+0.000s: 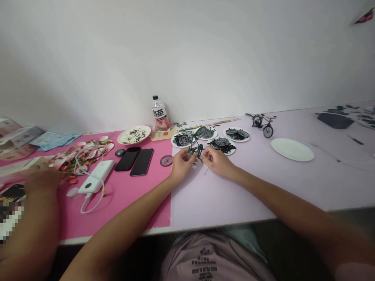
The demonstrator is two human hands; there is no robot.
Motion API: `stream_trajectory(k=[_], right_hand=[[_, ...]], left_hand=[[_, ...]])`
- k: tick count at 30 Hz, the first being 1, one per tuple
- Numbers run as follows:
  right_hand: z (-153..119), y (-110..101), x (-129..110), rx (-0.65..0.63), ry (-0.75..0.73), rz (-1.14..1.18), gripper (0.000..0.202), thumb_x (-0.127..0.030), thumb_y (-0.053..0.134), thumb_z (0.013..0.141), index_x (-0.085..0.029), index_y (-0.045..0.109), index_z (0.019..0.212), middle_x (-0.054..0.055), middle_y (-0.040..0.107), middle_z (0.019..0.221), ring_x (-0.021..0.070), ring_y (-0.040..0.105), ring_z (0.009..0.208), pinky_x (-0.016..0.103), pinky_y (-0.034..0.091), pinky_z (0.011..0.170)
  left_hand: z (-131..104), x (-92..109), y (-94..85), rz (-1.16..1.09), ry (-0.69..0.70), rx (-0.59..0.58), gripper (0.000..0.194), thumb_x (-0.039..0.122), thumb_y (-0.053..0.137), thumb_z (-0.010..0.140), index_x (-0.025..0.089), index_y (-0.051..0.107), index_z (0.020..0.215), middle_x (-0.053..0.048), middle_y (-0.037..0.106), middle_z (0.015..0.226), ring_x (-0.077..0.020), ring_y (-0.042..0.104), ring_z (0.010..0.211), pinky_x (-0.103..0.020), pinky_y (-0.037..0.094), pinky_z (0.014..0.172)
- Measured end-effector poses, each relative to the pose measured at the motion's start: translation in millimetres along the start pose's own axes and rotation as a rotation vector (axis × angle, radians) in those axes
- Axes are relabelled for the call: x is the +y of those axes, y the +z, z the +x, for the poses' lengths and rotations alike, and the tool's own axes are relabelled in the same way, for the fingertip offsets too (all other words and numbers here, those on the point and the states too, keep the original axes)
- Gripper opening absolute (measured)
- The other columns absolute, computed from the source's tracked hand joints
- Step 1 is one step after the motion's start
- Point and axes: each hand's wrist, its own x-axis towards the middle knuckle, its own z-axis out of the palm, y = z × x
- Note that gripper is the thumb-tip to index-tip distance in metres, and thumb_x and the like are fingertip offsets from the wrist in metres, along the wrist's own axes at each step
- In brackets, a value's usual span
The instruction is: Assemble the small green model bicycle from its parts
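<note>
A dark green miniature bicycle [193, 149] stands partly built between my hands, one wheel raised at its top. My left hand [182, 163] pinches its lower frame from the left. From the right, my right hand [219, 160] has its fingers pressed together at the same part; a thin rod-like piece shows just below them, and I cannot make out what they grip. Just left of my left hand lies a loose spoked wheel [166, 160]. Behind my hands, white plates hold dark parts: wheels on the left plate [173, 144], and small pieces on the near plate [233, 151].
A finished-looking miniature bicycle [263, 124] stands at right, behind a white plate [292, 150]. Two phones [141, 162], a white power bank [96, 176] with cable and a bottle [160, 115] stand left. Another person's arm [41, 210] reaches in by pink petals [84, 154].
</note>
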Motion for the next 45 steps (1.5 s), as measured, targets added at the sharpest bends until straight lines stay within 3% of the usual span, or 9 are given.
stream_trajectory(k=[7,20,30,37,45], right_hand=[[0.6,3.8,2.4,-0.028,-0.042,0.021,0.015,-0.032,0.054,0.092,-0.022,0.054,0.080,-0.002,0.059,0.067,0.0140,0.048,0.057,0.027,0.032,0.059],[1.0,2.0,2.5,-0.053,-0.047,0.005,0.037,-0.041,0.044,0.101,-0.022,0.051,0.071,-0.002,0.054,0.061,0.0145,0.047,0.057,0.028,0.028,0.059],[0.6,2.9,0.6,-0.027,0.014,0.039,0.012,-0.031,0.056,0.089,-0.022,0.060,0.082,-0.003,0.057,0.063,0.0148,0.050,0.057,0.026,0.031,0.057],[1.4,3.8,2.5,-0.074,-0.008,0.029,0.025,-0.037,0.048,0.098,-0.022,0.053,0.079,-0.004,0.054,0.059,0.0147,0.048,0.055,0.027,0.030,0.057],[0.0,-2.1,-3.6,-0.118,0.002,0.043,0.040,-0.043,0.039,0.104,-0.021,0.058,0.075,-0.002,0.054,0.056,0.0160,0.053,0.057,0.028,0.034,0.062]], left_hand=[[-1.2,3.8,-0.4,-0.010,-0.007,-0.006,0.030,0.043,0.078,0.081,0.017,0.064,0.087,-0.003,0.072,0.067,-0.0195,0.073,0.065,-0.024,0.048,0.056],[0.9,-1.7,-0.6,0.000,-0.010,-0.007,0.032,0.044,0.078,0.081,0.016,0.066,0.091,-0.004,0.073,0.069,-0.0191,0.072,0.064,-0.025,0.050,0.055],[1.8,-2.6,-0.7,-0.030,-0.011,0.004,0.036,0.047,0.081,0.078,0.016,0.067,0.091,-0.003,0.072,0.070,-0.0181,0.071,0.064,-0.024,0.049,0.055],[2.3,-2.4,-0.3,-0.027,-0.018,0.014,0.031,0.042,0.079,0.080,0.016,0.067,0.093,-0.004,0.072,0.071,-0.0184,0.071,0.065,-0.024,0.049,0.054],[1.9,-2.0,0.3,-0.053,-0.017,0.012,0.032,0.043,0.080,0.079,0.016,0.067,0.090,-0.005,0.074,0.074,-0.0189,0.072,0.066,-0.025,0.050,0.056]])
